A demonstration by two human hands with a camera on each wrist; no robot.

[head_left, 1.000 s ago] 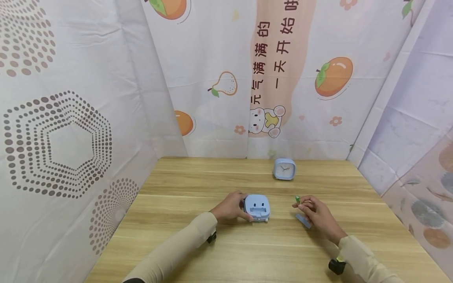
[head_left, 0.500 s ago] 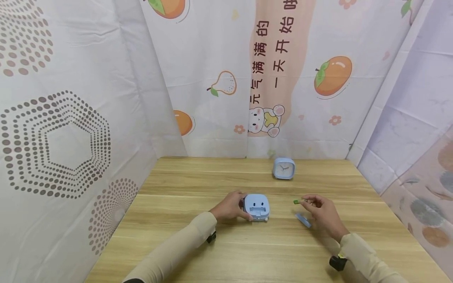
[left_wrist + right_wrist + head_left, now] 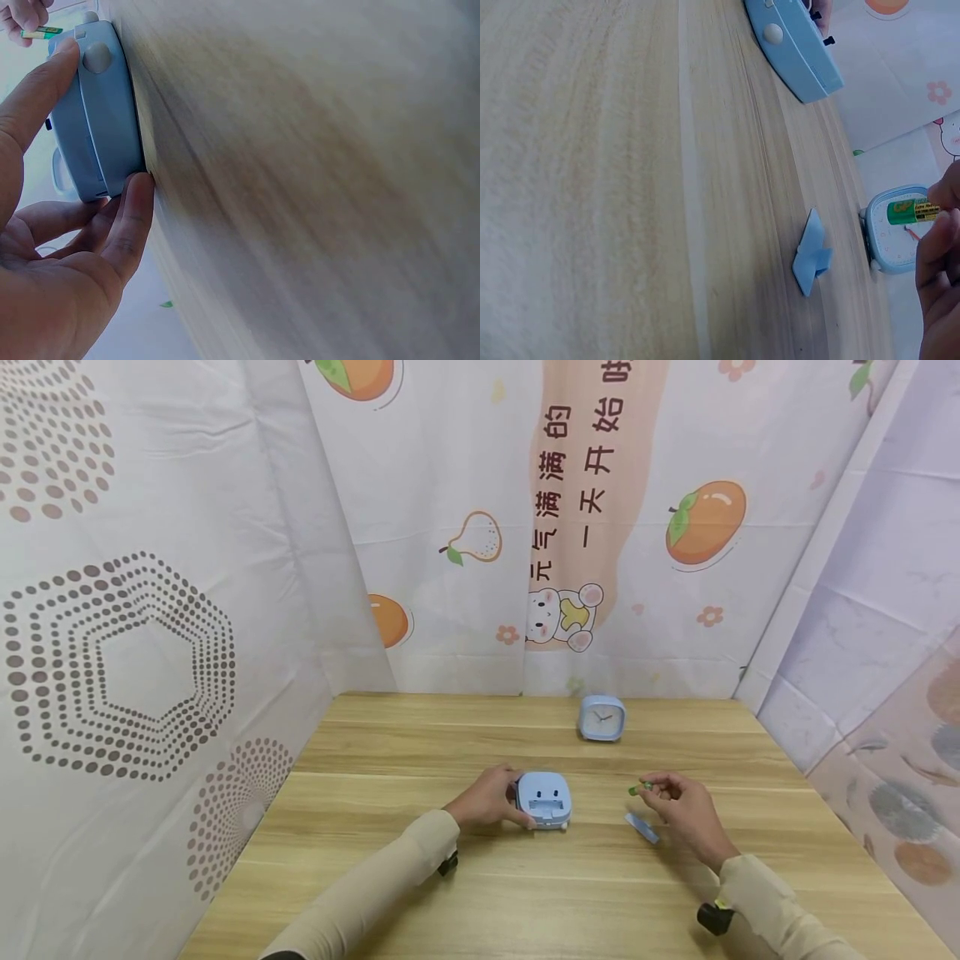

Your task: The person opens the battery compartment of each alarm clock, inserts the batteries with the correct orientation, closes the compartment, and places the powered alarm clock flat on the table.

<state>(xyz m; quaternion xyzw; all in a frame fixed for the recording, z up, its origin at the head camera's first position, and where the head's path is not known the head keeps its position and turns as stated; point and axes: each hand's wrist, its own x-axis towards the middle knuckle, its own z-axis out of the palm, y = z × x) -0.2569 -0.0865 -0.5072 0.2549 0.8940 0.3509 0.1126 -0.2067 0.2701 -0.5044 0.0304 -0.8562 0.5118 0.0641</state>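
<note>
A light blue alarm clock lies face down on the wooden table, its back with two dark knobs and an uncovered battery slot turned up. My left hand grips it by its left side, thumb at the near edge and fingers round the far edge. To the right, my right hand pinches a green battery between thumb and fingertips, raised over the table. Below that hand the small blue battery cover lies on the wood. In the left wrist view, the clock's rounded foot shows beside my thumb.
A second blue clock stands upright at the back of the table, its dial facing me. Printed curtains hang behind the table and along both sides.
The battery has turned in my right fingers from upright to lying more level, and the right hand has shifted slightly right. My left hand and the clock it grips stay in place.
</note>
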